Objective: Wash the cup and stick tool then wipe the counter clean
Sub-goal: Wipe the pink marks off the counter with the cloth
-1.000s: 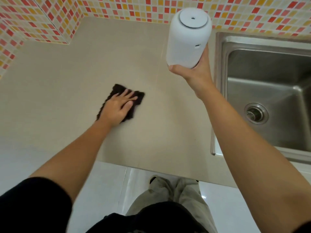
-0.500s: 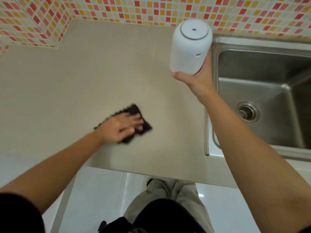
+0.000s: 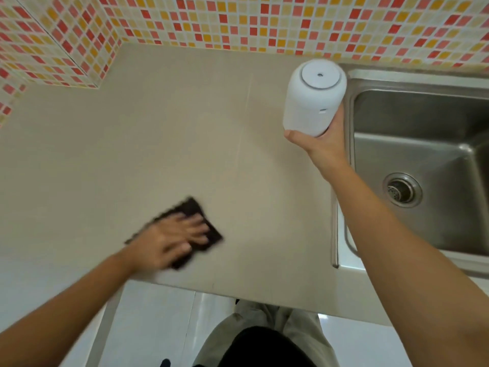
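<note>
A person's two hands work at a beige tabletop: the left hand, fingers spread flat and blurred, presses one dark cloth near the front edge, while the right hand grips the base of one white cup, held up just beside a single steel sink and well apart from the cloth. Mosaic tiles line the wall behind.

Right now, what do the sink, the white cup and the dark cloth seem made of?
Sink: stainless steel, brushed, by its grey metallic sheen. White cup: probably matte plastic, smooth and evenly white. Dark cloth: likely textured fabric, too blurred to be sure.
</note>
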Demonstrator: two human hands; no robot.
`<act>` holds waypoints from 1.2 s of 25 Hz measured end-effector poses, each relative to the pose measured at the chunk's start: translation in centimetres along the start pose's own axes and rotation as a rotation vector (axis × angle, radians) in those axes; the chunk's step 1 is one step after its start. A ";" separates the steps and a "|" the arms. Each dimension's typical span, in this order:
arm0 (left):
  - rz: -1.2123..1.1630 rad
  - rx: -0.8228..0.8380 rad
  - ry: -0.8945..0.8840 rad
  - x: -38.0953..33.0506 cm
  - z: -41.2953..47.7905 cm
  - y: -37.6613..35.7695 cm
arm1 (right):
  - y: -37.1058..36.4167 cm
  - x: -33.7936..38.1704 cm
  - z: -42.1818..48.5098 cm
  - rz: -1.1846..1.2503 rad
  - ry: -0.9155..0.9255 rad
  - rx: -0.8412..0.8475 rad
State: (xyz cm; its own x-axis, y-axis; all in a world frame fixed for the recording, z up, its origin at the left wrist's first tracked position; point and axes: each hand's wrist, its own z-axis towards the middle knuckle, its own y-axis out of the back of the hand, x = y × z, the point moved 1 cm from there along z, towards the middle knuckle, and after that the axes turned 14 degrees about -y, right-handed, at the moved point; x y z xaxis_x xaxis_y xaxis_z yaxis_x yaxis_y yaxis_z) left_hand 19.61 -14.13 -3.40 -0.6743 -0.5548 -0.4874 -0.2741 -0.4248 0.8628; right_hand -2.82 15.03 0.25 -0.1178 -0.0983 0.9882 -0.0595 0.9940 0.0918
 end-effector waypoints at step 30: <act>0.153 0.032 -0.034 0.9 5.1 -0.8 | 7.0 -5.7 -3.4 -1.117 -0.034 0.041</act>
State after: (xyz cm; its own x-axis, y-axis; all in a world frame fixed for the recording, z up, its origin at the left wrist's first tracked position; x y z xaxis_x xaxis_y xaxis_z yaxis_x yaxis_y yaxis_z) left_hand 15.74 -10.68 -3.85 -0.7323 -0.5868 -0.3456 -0.1877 -0.3139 0.9307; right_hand 0.76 22.71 -4.34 -0.0049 -0.9368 0.3499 -0.1813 0.3449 0.9210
